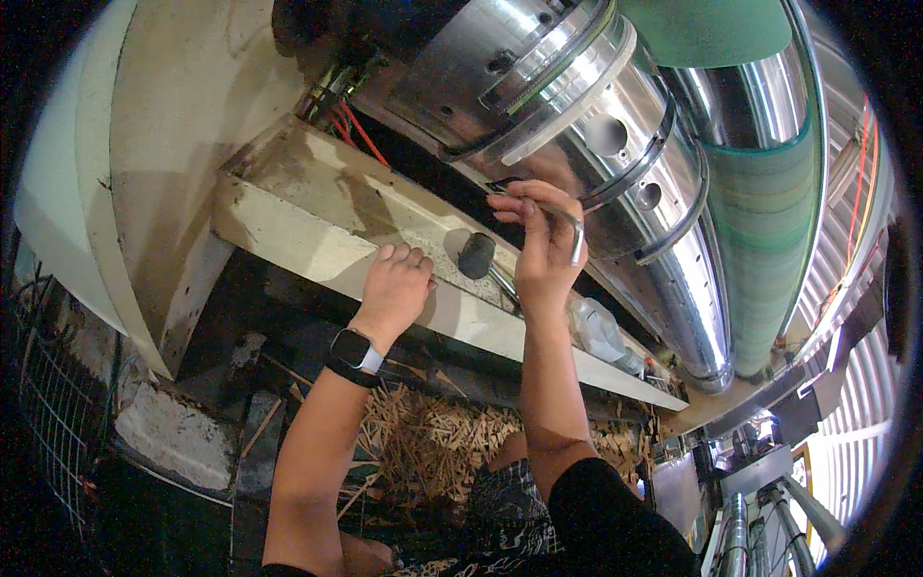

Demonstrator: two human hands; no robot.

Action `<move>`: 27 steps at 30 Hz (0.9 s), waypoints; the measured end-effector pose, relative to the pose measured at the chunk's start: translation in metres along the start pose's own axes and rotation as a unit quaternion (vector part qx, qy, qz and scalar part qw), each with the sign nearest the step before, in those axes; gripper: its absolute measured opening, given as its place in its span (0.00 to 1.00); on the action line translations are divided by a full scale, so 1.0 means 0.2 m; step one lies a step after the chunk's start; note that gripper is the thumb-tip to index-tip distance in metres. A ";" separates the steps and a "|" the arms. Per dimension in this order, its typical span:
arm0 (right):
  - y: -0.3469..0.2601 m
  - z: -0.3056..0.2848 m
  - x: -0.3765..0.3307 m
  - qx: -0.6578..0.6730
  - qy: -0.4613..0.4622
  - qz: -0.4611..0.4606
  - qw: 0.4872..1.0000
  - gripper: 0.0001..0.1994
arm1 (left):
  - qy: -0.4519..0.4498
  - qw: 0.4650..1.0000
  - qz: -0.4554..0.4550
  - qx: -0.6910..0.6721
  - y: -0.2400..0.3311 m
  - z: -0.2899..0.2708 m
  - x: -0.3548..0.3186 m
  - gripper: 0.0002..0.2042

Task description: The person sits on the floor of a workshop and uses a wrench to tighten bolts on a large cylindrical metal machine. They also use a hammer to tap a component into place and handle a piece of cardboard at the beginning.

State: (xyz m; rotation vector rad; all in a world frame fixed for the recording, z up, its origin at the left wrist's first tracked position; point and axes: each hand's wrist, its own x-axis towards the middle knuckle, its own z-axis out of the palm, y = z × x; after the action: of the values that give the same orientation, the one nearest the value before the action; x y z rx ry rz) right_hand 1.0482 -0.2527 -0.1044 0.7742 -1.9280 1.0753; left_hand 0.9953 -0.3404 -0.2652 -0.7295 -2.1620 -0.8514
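My right hand [546,252] is closed around a bent metal hex key [576,242]. Its short bent end hangs by the back of my fingers, while the other end points toward the shiny steel cylinder [567,154]. My fingertips are close to the cylinder's lower side, and whether the key sits in a hole there is hidden. My left hand [396,284], with a watch on its wrist, rests with curled fingers against the cream metal ledge [298,231]. Between my hands, a mallet with a black head [476,256] lies on the ledge.
Right of my right hand, a clear plastic bottle [598,330] lies on the ledge. A green-covered roller [764,240] runs beside the cylinder. Red cables [361,135] hang near the ledge's far end. Thin wooden-looking strips [433,433] litter the area below, and wire mesh [48,413] stands at far left.
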 end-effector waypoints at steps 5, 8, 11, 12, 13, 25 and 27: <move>0.11 -0.04 0.04 -0.161 0.048 -0.068 0.983 0.06 | 0.067 0.997 0.027 0.008 0.00 0.01 0.01 0.08; 0.09 -0.01 0.02 -0.119 0.029 -0.034 0.992 0.07 | 0.067 0.997 0.023 0.008 0.00 0.01 0.00 0.08; 0.02 0.02 0.00 -0.042 -0.056 -0.028 0.997 0.08 | 0.064 0.998 0.018 0.014 -0.01 0.02 -0.01 0.09; 0.02 0.04 0.00 -0.014 -0.061 -0.050 0.997 0.10 | 0.057 0.998 0.016 0.017 -0.02 0.01 -0.01 0.09; 0.02 0.03 -0.01 -0.009 -0.050 -0.047 0.998 0.09 | 0.052 0.998 0.015 0.018 -0.01 0.01 0.00 0.09; 0.06 0.04 0.04 -0.077 0.061 -0.009 0.995 0.09 | -0.030 1.000 -0.005 0.002 0.00 -0.01 0.01 0.13; 0.02 0.04 0.01 -0.089 0.000 -0.020 0.996 0.08 | -0.020 1.000 -0.004 0.004 -0.02 0.00 0.00 0.13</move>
State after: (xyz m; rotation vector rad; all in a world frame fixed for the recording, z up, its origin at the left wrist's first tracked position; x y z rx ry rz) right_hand 1.0415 -0.2574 -0.1063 0.7104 -1.9687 0.8668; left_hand 0.9927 -0.3423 -0.2672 -0.7410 -2.2038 -0.8369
